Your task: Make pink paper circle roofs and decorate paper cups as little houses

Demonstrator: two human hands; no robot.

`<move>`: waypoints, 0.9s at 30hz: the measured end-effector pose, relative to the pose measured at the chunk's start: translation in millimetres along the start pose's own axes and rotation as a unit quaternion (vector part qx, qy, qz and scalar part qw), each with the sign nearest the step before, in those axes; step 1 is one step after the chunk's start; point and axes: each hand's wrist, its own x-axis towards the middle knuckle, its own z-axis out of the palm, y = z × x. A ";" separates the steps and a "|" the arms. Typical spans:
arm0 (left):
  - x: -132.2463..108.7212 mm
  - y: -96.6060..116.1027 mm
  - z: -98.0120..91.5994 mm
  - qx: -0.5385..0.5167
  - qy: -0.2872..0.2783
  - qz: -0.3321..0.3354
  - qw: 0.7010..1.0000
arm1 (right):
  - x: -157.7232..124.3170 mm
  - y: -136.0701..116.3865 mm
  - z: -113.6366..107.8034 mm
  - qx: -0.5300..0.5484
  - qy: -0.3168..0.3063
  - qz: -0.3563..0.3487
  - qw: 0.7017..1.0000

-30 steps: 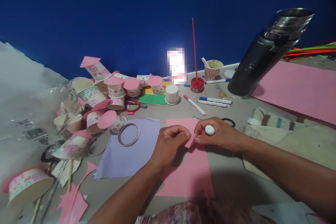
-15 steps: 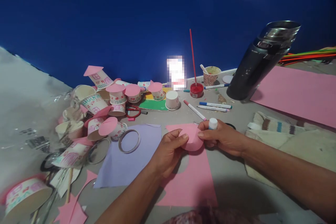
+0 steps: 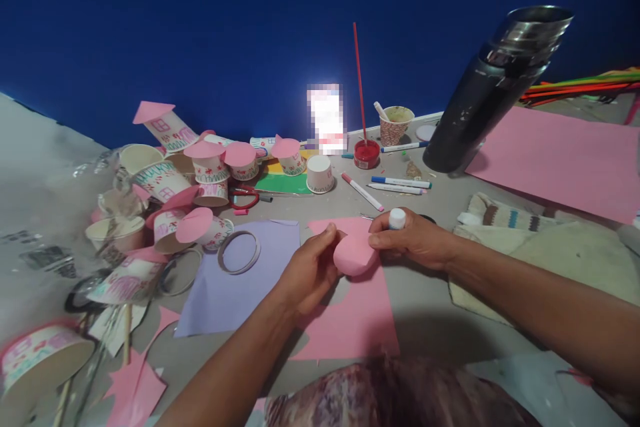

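Observation:
A pink paper circle (image 3: 354, 255), slightly bent towards a cone, is pinched along its right edge by my right hand (image 3: 407, 237). That hand also keeps a small white-capped tube or bottle (image 3: 397, 218), its lower part hidden by the fingers. My left hand (image 3: 313, 270) is at the circle's left edge with its thumb raised off the paper; whether its fingers touch the back of the circle I cannot tell. Beneath the hands lies a pink sheet (image 3: 350, 333) with round pieces cut out.
Decorated paper cups (image 3: 210, 170) with pink roofs crowd the left. A purple sheet (image 3: 225, 307) carries a tape roll (image 3: 239, 253). Beyond stand a plain-topped cup (image 3: 320, 174), a red paint jar (image 3: 367, 155), markers (image 3: 400, 182) and a dark flask (image 3: 470, 113). A cloth (image 3: 545, 267) lies right.
My left thumb has lifted off the pink circle, while my right hand still grips it. The view has tilted, so the table's things sit slightly higher and further left.

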 end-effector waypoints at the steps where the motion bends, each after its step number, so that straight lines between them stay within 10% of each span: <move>1: 0.3 0.5 -0.1 -0.008 0.009 0.007 1.000 | 0.2 0.1 0.4 0.001 0.006 -0.006 1.000; 17: -7.6 2.6 -1.5 0.270 0.035 0.147 0.951 | -6.5 -9.0 6.3 -0.192 0.047 -0.105 0.975; 27: -8.5 4.6 3.1 0.259 0.008 0.126 0.958 | -8.0 -8.6 10.7 -0.172 0.052 -0.088 0.980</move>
